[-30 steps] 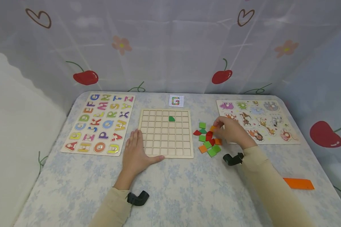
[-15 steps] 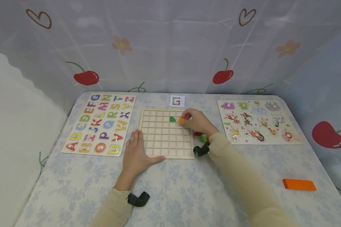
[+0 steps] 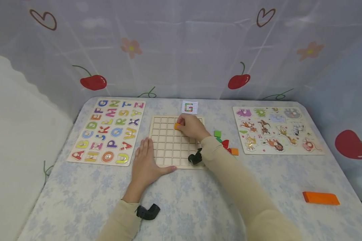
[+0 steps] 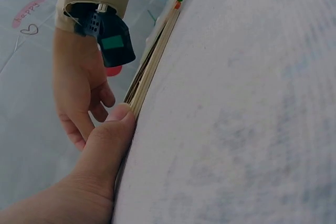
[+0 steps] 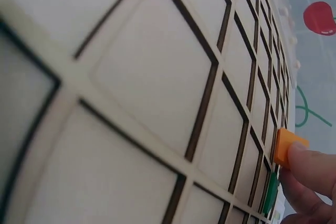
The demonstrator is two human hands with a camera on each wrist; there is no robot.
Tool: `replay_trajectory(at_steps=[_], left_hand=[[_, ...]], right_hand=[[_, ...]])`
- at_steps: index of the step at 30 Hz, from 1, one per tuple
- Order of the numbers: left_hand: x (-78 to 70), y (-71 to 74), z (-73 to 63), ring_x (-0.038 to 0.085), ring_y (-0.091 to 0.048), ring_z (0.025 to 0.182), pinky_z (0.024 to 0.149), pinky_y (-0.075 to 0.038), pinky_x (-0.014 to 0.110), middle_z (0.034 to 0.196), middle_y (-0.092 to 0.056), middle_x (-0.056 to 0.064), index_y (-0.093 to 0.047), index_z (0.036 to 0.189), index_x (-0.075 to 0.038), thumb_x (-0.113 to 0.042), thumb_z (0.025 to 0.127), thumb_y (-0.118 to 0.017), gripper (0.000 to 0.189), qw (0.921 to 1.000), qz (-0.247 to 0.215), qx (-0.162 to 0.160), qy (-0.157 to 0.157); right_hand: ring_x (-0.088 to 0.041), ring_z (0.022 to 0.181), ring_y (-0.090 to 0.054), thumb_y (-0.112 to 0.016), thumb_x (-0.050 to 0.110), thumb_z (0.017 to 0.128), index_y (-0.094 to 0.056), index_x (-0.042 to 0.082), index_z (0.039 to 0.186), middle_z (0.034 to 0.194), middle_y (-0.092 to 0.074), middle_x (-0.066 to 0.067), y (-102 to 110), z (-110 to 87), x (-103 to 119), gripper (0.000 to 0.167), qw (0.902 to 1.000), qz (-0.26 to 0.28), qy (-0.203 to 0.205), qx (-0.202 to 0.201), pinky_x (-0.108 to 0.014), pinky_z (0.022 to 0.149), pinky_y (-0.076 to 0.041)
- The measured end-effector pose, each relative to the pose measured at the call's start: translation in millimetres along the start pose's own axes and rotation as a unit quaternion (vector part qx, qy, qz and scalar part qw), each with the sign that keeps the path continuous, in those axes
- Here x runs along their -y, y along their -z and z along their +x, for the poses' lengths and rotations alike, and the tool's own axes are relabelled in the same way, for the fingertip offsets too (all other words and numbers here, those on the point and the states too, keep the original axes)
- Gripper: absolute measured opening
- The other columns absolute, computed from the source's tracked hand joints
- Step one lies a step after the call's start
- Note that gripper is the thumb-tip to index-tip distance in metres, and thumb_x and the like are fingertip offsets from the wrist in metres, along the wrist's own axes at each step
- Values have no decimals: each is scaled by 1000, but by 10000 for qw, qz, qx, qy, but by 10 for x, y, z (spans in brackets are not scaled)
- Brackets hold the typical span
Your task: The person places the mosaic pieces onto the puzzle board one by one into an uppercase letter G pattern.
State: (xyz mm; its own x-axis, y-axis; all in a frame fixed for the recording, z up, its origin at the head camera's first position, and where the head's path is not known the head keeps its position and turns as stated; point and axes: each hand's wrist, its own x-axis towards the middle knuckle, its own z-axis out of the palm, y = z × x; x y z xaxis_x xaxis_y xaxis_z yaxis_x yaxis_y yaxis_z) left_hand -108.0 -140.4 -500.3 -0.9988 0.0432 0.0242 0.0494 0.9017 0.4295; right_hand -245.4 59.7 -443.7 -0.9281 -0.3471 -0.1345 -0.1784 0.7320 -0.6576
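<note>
A square wooden grid board (image 3: 163, 152) lies mid-table. My left hand (image 3: 144, 164) rests flat along its left edge, fingers straight, its thumb (image 4: 113, 129) at the front rim in the left wrist view. Over the upper middle cells, my right hand (image 3: 191, 126) pinches an orange square tile (image 3: 177, 126) between thumb and fingertips. In the right wrist view the orange tile (image 5: 286, 145) is tilted at the grid, close beside the green quarter-round piece (image 5: 270, 192). The right hand hides that green piece in the head view.
Right of the grid lie loose pieces: a green square (image 3: 217, 134), red pieces (image 3: 225, 144), an orange square (image 3: 234, 151), others behind the sleeve. A pattern card (image 3: 189, 107) sits behind. Alphabet board (image 3: 100, 156) left; animal board (image 3: 289, 151) and orange bar (image 3: 321, 198) right.
My right hand has picked up an orange tile from the loose pieces and carried it left over the grid, past the green piece. The left hand has stayed at the board's edge.
</note>
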Motion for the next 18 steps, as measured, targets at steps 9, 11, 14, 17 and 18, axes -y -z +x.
replay_trajectory(at_steps=[9,11,14,17,18], left_hand=[[-1,-11,4,31,-7,156,126,-12,49,167,-9,17,-9,158,0,-96,53,-59,151,10000,13,-44,-36],[-4,-10,5,31,-6,156,126,-12,48,167,-9,16,-9,158,0,-96,53,-60,151,10000,13,-42,-33],[-9,-5,9,31,-6,156,126,-12,48,167,-9,16,-9,158,0,-96,54,-60,151,10000,14,-30,-24],[-13,4,9,31,-6,156,126,-12,49,167,-8,16,-8,158,0,-95,54,-62,150,10000,8,0,0],[-13,6,7,31,-5,156,126,-11,49,167,-8,16,-8,158,0,-94,55,-62,150,10000,-1,15,9]], right_hand=[[-20,94,-60,-64,22,98,-65,15,111,106,-63,-3,-38,39,15,15,9991,-397,-65,-91,-37,82,-52],[-20,96,-60,-65,22,97,-66,14,112,108,-63,-3,-42,43,8,17,9989,-465,-52,-81,-37,83,-53],[-19,97,-62,-65,24,97,-69,13,113,111,-64,-4,-46,43,3,20,9983,-576,-25,-80,-37,83,-54],[-19,97,-64,-64,25,98,-72,14,114,115,-64,-4,-47,31,7,21,9972,-742,-8,-48,-36,82,-56],[-19,97,-64,-64,25,98,-73,15,114,117,-64,-4,-46,24,11,21,9968,-805,-7,-29,-36,82,-56]])
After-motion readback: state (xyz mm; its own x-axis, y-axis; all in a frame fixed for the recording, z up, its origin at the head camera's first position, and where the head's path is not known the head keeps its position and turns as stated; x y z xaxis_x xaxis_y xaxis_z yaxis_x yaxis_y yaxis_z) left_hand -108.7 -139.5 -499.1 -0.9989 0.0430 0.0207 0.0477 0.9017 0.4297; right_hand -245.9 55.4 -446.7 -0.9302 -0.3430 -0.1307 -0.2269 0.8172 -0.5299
